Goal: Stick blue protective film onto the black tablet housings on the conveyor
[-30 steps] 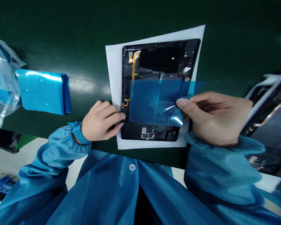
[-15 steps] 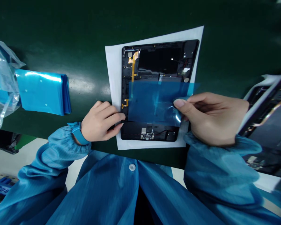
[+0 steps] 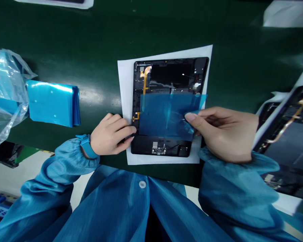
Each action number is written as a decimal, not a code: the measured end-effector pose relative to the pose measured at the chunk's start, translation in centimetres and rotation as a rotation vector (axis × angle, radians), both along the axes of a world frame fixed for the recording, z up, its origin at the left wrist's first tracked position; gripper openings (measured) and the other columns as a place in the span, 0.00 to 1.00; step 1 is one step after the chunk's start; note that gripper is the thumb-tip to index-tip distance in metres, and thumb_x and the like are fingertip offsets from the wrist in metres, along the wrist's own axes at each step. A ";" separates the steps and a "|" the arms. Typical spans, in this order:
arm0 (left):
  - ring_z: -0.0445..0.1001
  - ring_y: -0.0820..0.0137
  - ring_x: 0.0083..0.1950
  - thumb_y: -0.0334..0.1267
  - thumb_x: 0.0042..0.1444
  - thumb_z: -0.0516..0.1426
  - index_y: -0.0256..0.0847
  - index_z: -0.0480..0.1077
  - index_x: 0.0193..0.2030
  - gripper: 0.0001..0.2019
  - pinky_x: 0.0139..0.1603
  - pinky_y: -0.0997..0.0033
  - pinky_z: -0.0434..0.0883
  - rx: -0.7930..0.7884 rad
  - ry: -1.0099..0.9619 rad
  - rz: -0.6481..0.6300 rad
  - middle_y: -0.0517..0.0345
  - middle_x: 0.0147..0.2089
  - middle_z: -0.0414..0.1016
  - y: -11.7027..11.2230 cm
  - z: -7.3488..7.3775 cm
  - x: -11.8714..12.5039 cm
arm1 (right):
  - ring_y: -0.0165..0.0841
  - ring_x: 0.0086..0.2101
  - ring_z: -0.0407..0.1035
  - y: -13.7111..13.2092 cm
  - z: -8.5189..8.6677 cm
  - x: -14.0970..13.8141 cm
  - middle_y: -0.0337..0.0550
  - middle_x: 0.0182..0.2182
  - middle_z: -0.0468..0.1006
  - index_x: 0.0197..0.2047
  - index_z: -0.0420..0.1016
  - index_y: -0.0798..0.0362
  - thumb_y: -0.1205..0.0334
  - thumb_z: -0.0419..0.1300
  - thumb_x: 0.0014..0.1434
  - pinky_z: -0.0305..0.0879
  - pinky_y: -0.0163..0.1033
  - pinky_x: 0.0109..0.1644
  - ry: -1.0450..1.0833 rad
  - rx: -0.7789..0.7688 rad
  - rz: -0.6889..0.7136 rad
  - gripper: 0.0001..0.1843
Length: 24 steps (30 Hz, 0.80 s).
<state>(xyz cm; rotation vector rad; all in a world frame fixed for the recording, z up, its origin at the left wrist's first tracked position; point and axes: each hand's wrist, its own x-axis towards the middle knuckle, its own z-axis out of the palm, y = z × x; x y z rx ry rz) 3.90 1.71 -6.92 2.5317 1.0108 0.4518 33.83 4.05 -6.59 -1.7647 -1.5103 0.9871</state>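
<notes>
1. The blue film [image 3: 164, 114] lay across the middle of the opened tablet [image 3: 171, 72].
2. Fingers of your right hand [image 3: 224, 132] pinched its right edge, aligning it.
3. Fingers of your left hand [image 3: 108, 134] gripped the tablet's left edge, steadying it on the bench [image 3: 91, 43].

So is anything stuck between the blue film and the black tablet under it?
Nothing visible. The right hand pinches the blue film at its right edge, and the film sits straight over the middle of the open tablet. The left hand touches the tablet's left edge, beside the film.
</notes>
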 end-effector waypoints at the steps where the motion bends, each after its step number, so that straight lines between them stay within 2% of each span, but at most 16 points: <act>1: 0.64 0.65 0.37 0.37 0.64 0.58 0.40 0.70 0.47 0.07 0.36 0.63 0.59 0.002 0.000 0.000 0.54 0.38 0.75 0.0 0.0 0.0 | 0.27 0.19 0.70 0.0 0.0 0.0 0.38 0.19 0.78 0.29 0.83 0.54 0.59 0.74 0.51 0.66 0.29 0.22 0.001 -0.007 0.008 0.08; 17: 0.64 0.65 0.37 0.36 0.64 0.57 0.39 0.71 0.46 0.06 0.36 0.62 0.59 -0.010 0.005 0.004 0.55 0.38 0.75 0.0 0.2 0.0 | 0.26 0.17 0.69 0.3 0.2 -0.3 0.37 0.18 0.76 0.30 0.83 0.54 0.58 0.73 0.52 0.65 0.30 0.21 0.032 -0.057 0.031 0.09; 24: 0.65 0.65 0.37 0.36 0.64 0.58 0.39 0.71 0.47 0.07 0.36 0.62 0.60 -0.003 0.004 0.005 0.55 0.38 0.75 0.0 0.1 0.0 | 0.28 0.17 0.69 0.2 0.3 -0.2 0.38 0.19 0.77 0.32 0.83 0.54 0.57 0.73 0.52 0.67 0.33 0.22 0.042 -0.069 0.024 0.10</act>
